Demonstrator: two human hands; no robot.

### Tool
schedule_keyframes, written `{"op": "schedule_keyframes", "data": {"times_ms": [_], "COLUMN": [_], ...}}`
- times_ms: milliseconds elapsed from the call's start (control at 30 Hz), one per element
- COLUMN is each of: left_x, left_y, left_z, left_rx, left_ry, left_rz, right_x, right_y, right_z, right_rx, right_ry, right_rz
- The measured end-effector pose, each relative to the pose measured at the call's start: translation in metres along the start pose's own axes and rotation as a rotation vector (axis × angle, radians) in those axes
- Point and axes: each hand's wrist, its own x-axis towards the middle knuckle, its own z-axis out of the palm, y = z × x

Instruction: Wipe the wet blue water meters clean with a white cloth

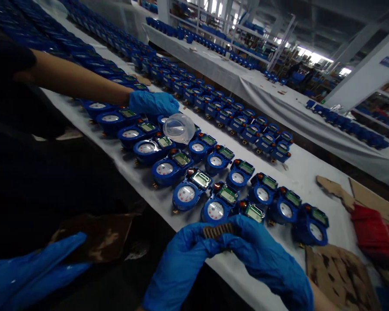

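Found left hand (pixel 181 268) and right hand (pixel 269 263), both in blue gloves, closed together on a small brown ribbed piece (pixel 218 230), pinched between thumbs and fingertips. Cannot tell its material. Held over the near edge of the table (pixel 311 172), just in front of the nearest blue meter (pixel 215 210), not resting on the cloth.

Recorded at least 2 rows of blue meters close by, dials and small screens facing up, packed nearly touching. Counted many more along the table and on a second table (pixel 262 93) behind.

Noted a co-worker's gloved hand (pixel 154 103) extended in from the left, holding a clear plastic cover (pixel 180 128) above meters further up the row, well apart from the brown piece.

Logged torn cardboard (pixel 340 276) and a red bundle (pixel 372 229) at the right. Logged also a blue glove (pixel 35 268) at lower left; cannot tell whose.

Risks, as judged:
- Could drop the piece off the table edge, given a fingertip grip through loose gloves and nothing beneath.
- Could knock a neighbouring meter out of line or mark a dial face, given the tight packing.
- Could clash with the co-worker's arm if working the same stretch of row.
- Could misjudge placement in the dim light.
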Motion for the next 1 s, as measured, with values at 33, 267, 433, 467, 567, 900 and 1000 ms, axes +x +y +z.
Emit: {"op": "schedule_keyframes", "data": {"times_ms": [33, 267, 433, 467, 567, 900, 1000], "left_x": [-0.002, -0.017, -0.024, -0.025, -0.025, -0.026, -0.021], "left_y": [0.001, -0.006, 0.001, 0.002, 0.003, -0.001, 0.009], "left_z": [0.002, -0.006, -0.003, -0.001, 0.005, 0.009, 0.014], "left_rx": [0.022, 0.726, 1.267, 1.314, 1.403, 0.639, 0.262], "left_ry": [0.019, -0.098, -0.023, -0.015, -0.002, 0.102, 0.144], "left_rz": [0.009, 0.229, 0.959, 1.074, 1.281, 0.313, 0.094], "right_x": [-0.006, -0.04, -0.054, -0.056, -0.059, -0.059, -0.08], "right_y": [0.0, -0.008, 0.014, 0.02, 0.032, 0.08, 0.125], "right_z": [0.0, 0.009, 0.016, 0.018, 0.026, -0.012, -0.052], "right_rx": [0.0, -0.28, -0.29, -0.28, -0.171, 0.047, -0.195], "right_ry": [-0.005, 0.11, 0.165, 0.187, 0.279, 0.791, 0.79], "right_rz": [0.023, 0.068, 0.038, 0.041, 0.041, 0.197, 0.275]}}
